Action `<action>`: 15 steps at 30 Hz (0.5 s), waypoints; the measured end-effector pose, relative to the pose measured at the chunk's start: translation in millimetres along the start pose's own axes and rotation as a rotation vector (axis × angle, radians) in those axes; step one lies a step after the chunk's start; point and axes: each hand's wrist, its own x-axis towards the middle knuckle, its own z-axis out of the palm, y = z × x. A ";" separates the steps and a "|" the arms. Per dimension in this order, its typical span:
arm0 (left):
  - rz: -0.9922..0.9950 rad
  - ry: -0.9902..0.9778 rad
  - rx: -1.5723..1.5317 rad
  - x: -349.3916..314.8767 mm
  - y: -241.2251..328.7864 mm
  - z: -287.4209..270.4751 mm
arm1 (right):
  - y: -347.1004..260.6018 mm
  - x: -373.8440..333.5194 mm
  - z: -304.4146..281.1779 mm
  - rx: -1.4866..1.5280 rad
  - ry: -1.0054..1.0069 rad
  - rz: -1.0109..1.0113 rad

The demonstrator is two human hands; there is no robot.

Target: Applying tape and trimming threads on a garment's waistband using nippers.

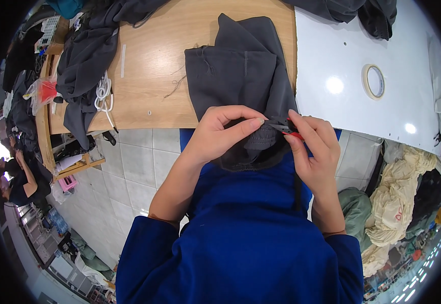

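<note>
A dark grey garment [253,71] lies over the table's front edge, with its gathered, stitched band [261,139] hanging toward my lap. My left hand [215,133] pinches the edge of this cloth between thumb and fingertips. In my right hand [316,147] is a small pair of thread snips [283,126] with red handles. Their dark blades point left and meet the cloth close to my left fingertips. Whether a thread lies between the blades is too small to see. Loose threads [175,86] trail from the garment's left side onto the wood.
The wooden tabletop [149,66] adjoins a white board [327,50] bearing a tape roll [366,81]. Dark clothes [86,66] and white cord [102,93] lie at left. Cream fabric [395,197] is heaped at right. Another person [22,177] is far left, near a pink stool [67,183].
</note>
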 end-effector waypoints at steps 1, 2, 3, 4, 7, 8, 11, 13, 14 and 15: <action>0.017 -0.001 0.009 0.0 -0.3 0.1 | 0.4 -0.2 -1.6 0.001 0.000 0.001; 0.016 0.000 0.009 -0.4 0.2 -0.2 | 1.4 -0.1 -4.2 -0.015 -0.028 -0.060; 0.020 0.002 0.011 -1.1 1.3 -0.4 | 1.9 0.0 -5.6 -0.030 -0.055 -0.120; 0.025 0.004 0.012 -1.8 2.0 -0.8 | 1.7 0.1 -5.7 -0.029 -0.055 -0.120; 0.029 -0.002 0.017 -3.7 2.8 -0.4 | 1.3 0.4 -6.7 -0.020 -0.008 -0.116; 0.029 -0.003 0.017 -3.7 3.5 0.3 | 0.5 1.6 -5.0 -0.023 0.003 -0.111; 0.075 -0.013 0.054 -4.0 5.4 1.9 | 0.1 2.6 -6.7 -0.034 -0.008 -0.126; 0.049 -0.023 0.041 -4.9 5.7 1.4 | 0.3 3.9 -9.7 -0.039 -0.030 -0.148; 0.049 -0.023 0.041 -5.3 5.8 1.6 | 1.1 3.9 -12.3 -0.039 -0.033 -0.154; 0.049 -0.021 0.033 -5.9 5.9 1.7 | 1.5 3.7 -13.8 -0.038 -0.036 -0.159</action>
